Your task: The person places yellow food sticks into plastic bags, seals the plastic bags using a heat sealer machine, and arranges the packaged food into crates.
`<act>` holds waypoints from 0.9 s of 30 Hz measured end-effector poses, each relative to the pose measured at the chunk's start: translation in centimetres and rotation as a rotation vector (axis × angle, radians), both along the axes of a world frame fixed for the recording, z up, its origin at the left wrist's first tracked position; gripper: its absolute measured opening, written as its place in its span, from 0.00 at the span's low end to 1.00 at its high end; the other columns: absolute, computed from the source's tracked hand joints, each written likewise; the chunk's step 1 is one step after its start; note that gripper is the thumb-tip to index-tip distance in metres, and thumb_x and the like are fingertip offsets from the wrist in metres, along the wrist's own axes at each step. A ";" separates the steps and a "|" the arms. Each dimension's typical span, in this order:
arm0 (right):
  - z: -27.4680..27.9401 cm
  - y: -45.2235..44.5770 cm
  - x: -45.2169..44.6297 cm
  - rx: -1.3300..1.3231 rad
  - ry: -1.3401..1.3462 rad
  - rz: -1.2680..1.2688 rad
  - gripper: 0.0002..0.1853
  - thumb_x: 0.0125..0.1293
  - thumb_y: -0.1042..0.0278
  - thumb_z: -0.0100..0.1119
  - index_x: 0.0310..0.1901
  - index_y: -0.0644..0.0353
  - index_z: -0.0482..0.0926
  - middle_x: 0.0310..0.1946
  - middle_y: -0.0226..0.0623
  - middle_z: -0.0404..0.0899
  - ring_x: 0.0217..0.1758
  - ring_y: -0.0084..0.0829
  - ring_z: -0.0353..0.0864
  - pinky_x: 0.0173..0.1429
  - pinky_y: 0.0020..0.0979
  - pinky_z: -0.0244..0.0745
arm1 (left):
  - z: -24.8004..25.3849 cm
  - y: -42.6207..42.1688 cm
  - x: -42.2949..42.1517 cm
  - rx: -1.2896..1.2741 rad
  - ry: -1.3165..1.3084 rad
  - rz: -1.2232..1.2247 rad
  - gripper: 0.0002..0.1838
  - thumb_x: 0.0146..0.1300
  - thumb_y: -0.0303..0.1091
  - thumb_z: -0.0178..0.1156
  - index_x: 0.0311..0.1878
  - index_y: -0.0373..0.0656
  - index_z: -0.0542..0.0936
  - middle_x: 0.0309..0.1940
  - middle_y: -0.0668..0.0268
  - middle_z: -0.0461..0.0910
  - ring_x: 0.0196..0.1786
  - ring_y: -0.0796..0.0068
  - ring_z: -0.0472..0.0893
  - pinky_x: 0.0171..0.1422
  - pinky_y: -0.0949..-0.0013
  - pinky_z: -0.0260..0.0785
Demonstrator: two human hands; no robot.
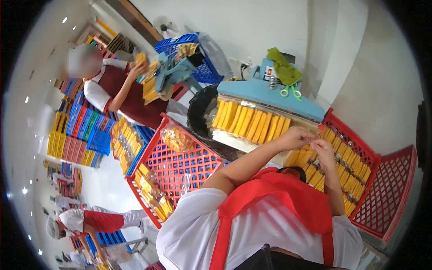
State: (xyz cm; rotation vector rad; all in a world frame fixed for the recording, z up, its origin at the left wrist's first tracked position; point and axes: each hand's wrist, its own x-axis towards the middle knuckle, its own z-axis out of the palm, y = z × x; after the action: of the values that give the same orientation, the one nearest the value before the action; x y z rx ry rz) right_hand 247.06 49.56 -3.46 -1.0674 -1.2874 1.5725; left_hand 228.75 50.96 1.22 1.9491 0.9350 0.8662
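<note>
My left hand and my right hand meet with pinched fingers over the near edge of a red crate filled with rows of yellow sticks. What the fingertips hold is too small to make out. Beyond my hands stands a blue sealing machine, with a row of yellow packs lying along its front. Green scissors and a green cloth rest on top of the machine.
A red crate with some yellow packs stands at the left, beside a black-lined bin. An empty-looking red crate is at the far right. A co-worker holds a pack near another blue machine; another person bends at lower left.
</note>
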 end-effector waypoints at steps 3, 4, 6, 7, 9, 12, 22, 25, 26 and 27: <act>0.1 -0.1 -0.6 0.040 0.028 -0.057 0.05 0.56 0.73 0.54 0.26 0.64 0.76 0.23 0.23 0.72 0.26 0.14 0.66 0.31 0.19 0.61 | -0.4 0.1 -0.2 0.062 0.008 0.002 0.11 0.53 0.32 0.58 0.41 0.43 0.78 0.31 0.57 0.79 0.37 0.69 0.79 0.40 0.71 0.69; 0.2 0.2 -0.8 0.099 -0.081 -0.060 0.06 0.56 0.71 0.54 0.26 0.64 0.76 0.22 0.24 0.72 0.27 0.15 0.67 0.32 0.19 0.62 | -0.9 0.4 -0.5 0.133 -0.016 0.031 0.11 0.52 0.32 0.59 0.41 0.43 0.79 0.31 0.58 0.79 0.36 0.70 0.79 0.39 0.71 0.69; 0.8 0.1 -0.7 0.200 -0.248 -0.097 0.08 0.55 0.69 0.54 0.28 0.65 0.77 0.22 0.26 0.73 0.28 0.18 0.69 0.33 0.21 0.64 | -1.6 1.0 0.2 0.083 -0.086 0.061 0.11 0.52 0.32 0.59 0.40 0.44 0.79 0.30 0.63 0.80 0.33 0.73 0.79 0.38 0.72 0.70; 1.2 0.2 -0.9 0.237 -0.305 -0.127 0.09 0.55 0.68 0.54 0.29 0.66 0.77 0.22 0.27 0.74 0.28 0.19 0.70 0.34 0.23 0.65 | -1.7 1.1 0.3 -0.044 -0.120 0.060 0.10 0.52 0.31 0.59 0.40 0.44 0.79 0.30 0.66 0.80 0.32 0.75 0.78 0.38 0.74 0.70; -0.8 0.9 -0.4 0.153 -0.250 -0.134 0.09 0.54 0.67 0.56 0.31 0.65 0.78 0.25 0.29 0.76 0.30 0.20 0.71 0.35 0.23 0.65 | -0.1 0.9 0.4 -0.338 -0.062 0.082 0.09 0.53 0.31 0.59 0.39 0.44 0.80 0.29 0.71 0.79 0.31 0.81 0.76 0.37 0.76 0.69; -0.4 0.0 -0.1 0.023 -0.086 -0.226 0.09 0.55 0.67 0.57 0.31 0.66 0.78 0.25 0.29 0.75 0.31 0.19 0.70 0.36 0.21 0.64 | -1.7 1.5 -0.2 -0.393 -0.061 -0.004 0.10 0.55 0.32 0.57 0.38 0.38 0.79 0.28 0.69 0.78 0.30 0.84 0.75 0.36 0.78 0.69; -2.4 1.1 -0.1 -0.301 0.220 -0.388 0.08 0.53 0.70 0.58 0.32 0.67 0.76 0.25 0.32 0.75 0.28 0.21 0.71 0.35 0.21 0.65 | -8.6 -0.3 3.3 -0.344 -0.331 0.438 0.14 0.61 0.35 0.49 0.44 0.35 0.73 0.36 0.66 0.74 0.36 0.81 0.71 0.41 0.78 0.65; -4.0 2.3 -0.3 -0.369 0.211 -0.398 0.09 0.52 0.71 0.59 0.32 0.67 0.75 0.24 0.33 0.75 0.27 0.23 0.73 0.32 0.23 0.67 | -11.0 -0.3 3.8 -0.437 -0.389 0.479 0.15 0.62 0.35 0.47 0.47 0.35 0.70 0.40 0.64 0.72 0.39 0.81 0.70 0.42 0.77 0.64; -4.3 2.7 -0.4 -0.397 0.200 -0.396 0.09 0.52 0.71 0.59 0.32 0.68 0.75 0.25 0.33 0.75 0.26 0.24 0.73 0.31 0.25 0.68 | -11.2 -0.1 3.8 -0.440 -0.390 0.476 0.15 0.62 0.35 0.47 0.47 0.35 0.70 0.40 0.64 0.72 0.39 0.81 0.70 0.42 0.77 0.64; -4.5 3.1 -0.4 -0.396 0.198 -0.400 0.09 0.52 0.71 0.59 0.32 0.68 0.75 0.25 0.33 0.75 0.26 0.24 0.73 0.31 0.25 0.68 | -11.4 0.3 3.8 -0.489 -0.402 0.497 0.15 0.63 0.35 0.47 0.47 0.35 0.70 0.39 0.64 0.72 0.38 0.80 0.71 0.42 0.77 0.65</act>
State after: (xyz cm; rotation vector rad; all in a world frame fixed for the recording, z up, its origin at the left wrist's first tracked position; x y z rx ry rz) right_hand 246.61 52.64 -7.92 -1.2802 -0.5932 1.6022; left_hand 232.60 51.23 -10.16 1.0885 1.2606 1.1250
